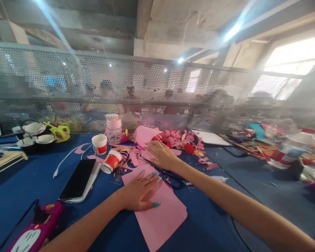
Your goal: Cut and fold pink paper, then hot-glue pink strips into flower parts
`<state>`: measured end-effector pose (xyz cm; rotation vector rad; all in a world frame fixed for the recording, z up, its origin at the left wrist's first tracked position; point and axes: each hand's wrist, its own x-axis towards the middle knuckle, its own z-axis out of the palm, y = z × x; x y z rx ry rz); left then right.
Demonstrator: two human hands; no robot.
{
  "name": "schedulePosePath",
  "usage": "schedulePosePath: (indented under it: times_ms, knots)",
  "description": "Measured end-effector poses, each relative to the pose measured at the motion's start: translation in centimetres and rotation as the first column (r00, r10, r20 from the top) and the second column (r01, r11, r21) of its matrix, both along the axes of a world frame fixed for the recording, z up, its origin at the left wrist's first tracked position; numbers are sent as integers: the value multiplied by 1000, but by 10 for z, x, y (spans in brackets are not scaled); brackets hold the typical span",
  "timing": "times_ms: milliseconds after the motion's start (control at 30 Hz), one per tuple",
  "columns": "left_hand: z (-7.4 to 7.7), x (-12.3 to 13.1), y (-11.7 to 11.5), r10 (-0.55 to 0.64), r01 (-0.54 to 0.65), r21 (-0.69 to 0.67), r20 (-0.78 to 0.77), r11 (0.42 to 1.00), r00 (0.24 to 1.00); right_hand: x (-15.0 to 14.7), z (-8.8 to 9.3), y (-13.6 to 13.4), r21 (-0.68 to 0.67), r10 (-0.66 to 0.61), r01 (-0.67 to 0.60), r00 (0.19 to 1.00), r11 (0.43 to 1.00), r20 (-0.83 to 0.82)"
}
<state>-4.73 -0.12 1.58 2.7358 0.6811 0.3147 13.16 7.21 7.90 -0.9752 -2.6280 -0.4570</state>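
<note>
My left hand (143, 190) lies flat, fingers stretched, on a pink sheet of paper (164, 224) on the blue tabletop. My right hand (161, 155) reaches farther out, its fingers extended over pink paper offcuts (133, 157). Just beyond its fingertips a curled pink sheet (147, 135) stands up from the table; whether they touch it I cannot tell. A heap of small pink and red paper pieces (182, 138) lies beyond and to the right of that hand. Dark handles, perhaps of scissors (173, 178), show partly beneath my right wrist.
Left of the sheet are two paper cups (99, 143), one tipped over, a pink bottle (113, 127), a phone (80, 180) and a purple power bank-like device (36, 229). A plastic bottle (291, 148) stands right amid clutter. A perforated metal screen (147, 80) closes the back.
</note>
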Motion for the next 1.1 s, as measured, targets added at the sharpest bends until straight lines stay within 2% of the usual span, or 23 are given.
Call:
schedulePosePath:
  times_ms: [67, 200, 300, 433, 600, 733, 933, 1100]
  knots:
    - [2, 0, 0, 0, 0, -2, -4, 1000, 1000, -20, 1, 29, 52, -70, 64, 989, 997, 132]
    - [3, 0, 0, 8, -8, -9, 12, 1000, 1000, -42, -6, 91, 22, -42, 38, 970, 999, 241]
    - [2, -1, 1, 2, -2, -17, 28, 1000, 1000, -34, -11, 128, 4, -70, 73, 948, 997, 310]
    - [3, -1, 1, 0, 1, -27, 31, 1000, 1000, -1, -10, 160, 41, -190, 187, 929, 981, 316]
    - [5, -1, 1, -3, 4, -35, 27, 999, 1000, 33, -2, 172, 62, -288, 284, 901, 957, 325]
    - [5, -1, 2, -12, 13, -37, 26, 999, 1000, 36, -2, 169, 76, -305, 298, 890, 952, 338]
    - [5, -1, 2, -3, 5, -55, 35, 998, 999, 11, -4, 163, 58, -220, 213, 916, 975, 335]
    - [5, 0, 3, -2, 4, -58, 35, 998, 999, -27, -3, 156, -105, -15, 57, 932, 993, 363]
